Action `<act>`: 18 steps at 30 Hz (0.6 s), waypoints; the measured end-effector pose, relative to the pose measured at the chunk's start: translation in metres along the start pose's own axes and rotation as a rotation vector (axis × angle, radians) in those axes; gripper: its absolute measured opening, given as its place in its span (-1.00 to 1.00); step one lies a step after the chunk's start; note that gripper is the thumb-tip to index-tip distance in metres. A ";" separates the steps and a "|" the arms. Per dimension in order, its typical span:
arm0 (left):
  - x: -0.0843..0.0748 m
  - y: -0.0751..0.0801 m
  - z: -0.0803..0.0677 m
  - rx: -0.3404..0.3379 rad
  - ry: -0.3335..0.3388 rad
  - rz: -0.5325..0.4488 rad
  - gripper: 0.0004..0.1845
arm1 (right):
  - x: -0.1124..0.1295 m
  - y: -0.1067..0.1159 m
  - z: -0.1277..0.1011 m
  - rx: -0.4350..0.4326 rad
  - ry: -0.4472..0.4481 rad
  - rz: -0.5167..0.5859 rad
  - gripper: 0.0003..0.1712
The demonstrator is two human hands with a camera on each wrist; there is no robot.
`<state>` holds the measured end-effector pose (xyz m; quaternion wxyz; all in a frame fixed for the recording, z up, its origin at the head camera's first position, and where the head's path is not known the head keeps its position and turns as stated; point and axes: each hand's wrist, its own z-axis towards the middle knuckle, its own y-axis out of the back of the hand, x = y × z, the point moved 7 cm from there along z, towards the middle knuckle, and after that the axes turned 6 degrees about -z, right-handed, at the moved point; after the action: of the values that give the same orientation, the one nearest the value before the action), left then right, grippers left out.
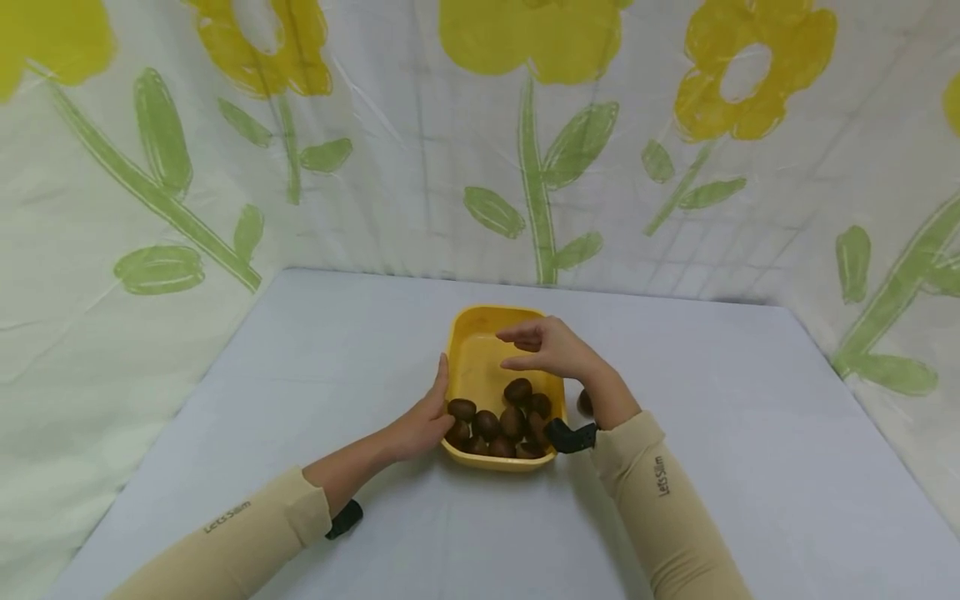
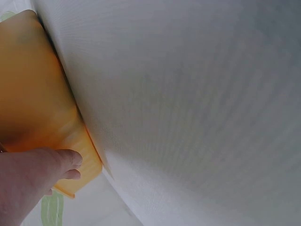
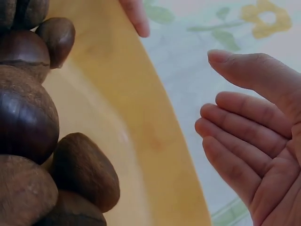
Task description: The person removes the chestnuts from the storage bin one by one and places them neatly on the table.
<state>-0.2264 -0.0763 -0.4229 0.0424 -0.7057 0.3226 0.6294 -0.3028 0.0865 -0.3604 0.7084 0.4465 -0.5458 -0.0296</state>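
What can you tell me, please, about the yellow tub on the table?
The tub is a rectangular basin with rounded corners, in what looks like smooth yellow plastic, standing upright and open on the white table. Dark brown chestnuts are heaped at its near end; the far end is bare. The left hand holds its left rim, thumb along the edge. The right hand hovers open above it without touching. One more chestnut lies on the table just beyond its right wall.

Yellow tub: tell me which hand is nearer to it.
Left. The left hand grips the yellow tub at its left rim; the right hand hovers open above it, not touching.
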 end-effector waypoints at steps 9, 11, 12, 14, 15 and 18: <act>0.001 0.000 0.000 -0.011 0.002 0.011 -0.10 | -0.004 -0.008 0.005 0.044 -0.032 0.023 -0.37; 0.000 0.000 -0.001 -0.010 0.000 0.011 -0.10 | -0.006 -0.010 0.005 0.054 -0.049 0.015 -0.36; -0.001 0.000 -0.001 -0.009 -0.001 0.010 -0.10 | -0.007 -0.010 0.006 0.059 -0.056 0.010 -0.36; -0.001 0.000 -0.002 -0.005 0.000 0.007 -0.10 | -0.009 -0.011 0.006 0.064 -0.069 -0.007 -0.37; -0.002 0.000 -0.001 -0.004 -0.002 0.008 -0.10 | -0.010 -0.011 0.006 0.066 -0.076 -0.018 -0.37; -0.002 -0.001 -0.001 -0.002 -0.008 0.009 -0.10 | -0.013 -0.013 0.006 0.078 -0.089 -0.057 -0.39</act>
<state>-0.2249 -0.0753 -0.4210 0.0400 -0.7017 0.3251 0.6327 -0.3072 0.0818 -0.3782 0.6645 0.4874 -0.5644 -0.0485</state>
